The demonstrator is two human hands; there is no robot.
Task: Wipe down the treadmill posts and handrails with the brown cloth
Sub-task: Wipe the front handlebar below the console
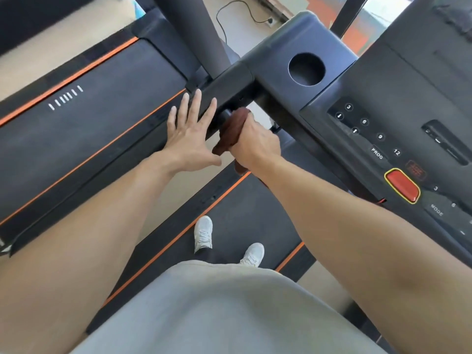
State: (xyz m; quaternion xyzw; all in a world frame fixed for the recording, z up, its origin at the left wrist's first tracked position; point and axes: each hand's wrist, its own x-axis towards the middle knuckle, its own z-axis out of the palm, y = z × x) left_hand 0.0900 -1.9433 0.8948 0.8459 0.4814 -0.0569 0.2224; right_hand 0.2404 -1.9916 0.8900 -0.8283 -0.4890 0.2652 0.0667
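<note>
Your right hand [252,144] grips the brown cloth [231,131] wrapped round the handrail [224,114] just below the console, while your left hand [190,129] rests flat, fingers straight, beside it. Keep the cloth wrapped fully, squeeze evenly, and slide along the rail's length.

Console [383,80] and post [189,29] crowd the handrail [229,85]; floor gap below.
</note>
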